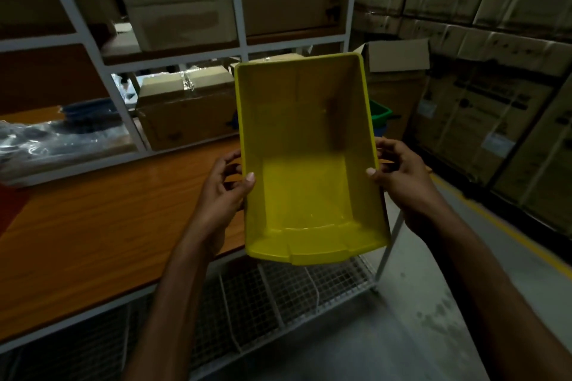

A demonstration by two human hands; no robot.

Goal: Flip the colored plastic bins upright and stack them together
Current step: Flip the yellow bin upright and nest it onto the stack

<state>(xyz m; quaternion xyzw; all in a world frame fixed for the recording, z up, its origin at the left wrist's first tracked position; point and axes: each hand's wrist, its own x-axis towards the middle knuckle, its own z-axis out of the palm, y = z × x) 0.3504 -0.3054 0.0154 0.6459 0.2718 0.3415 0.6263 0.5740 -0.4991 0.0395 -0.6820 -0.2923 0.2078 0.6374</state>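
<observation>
1. The left hand (223, 195) and right hand (402, 176) were nearest, each gripping one long side wall of the yellow bin (306, 164).
2. On both hands the thumb lay over the rim, and the curled fingers (230, 161) wrapped the outer wall.
3. The bin hung between the fingers with its open side toward the camera, over the bench (93, 226) edge.
4. Beyond the right fingers, a green bin (380, 111) peeked out behind the yellow wall.

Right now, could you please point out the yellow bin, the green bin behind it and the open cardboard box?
yellow bin (303, 189): head view, on its inside surface.
green bin (380, 113): head view, on its visible corner.
open cardboard box (399, 56): head view, on its raised flap.
</observation>
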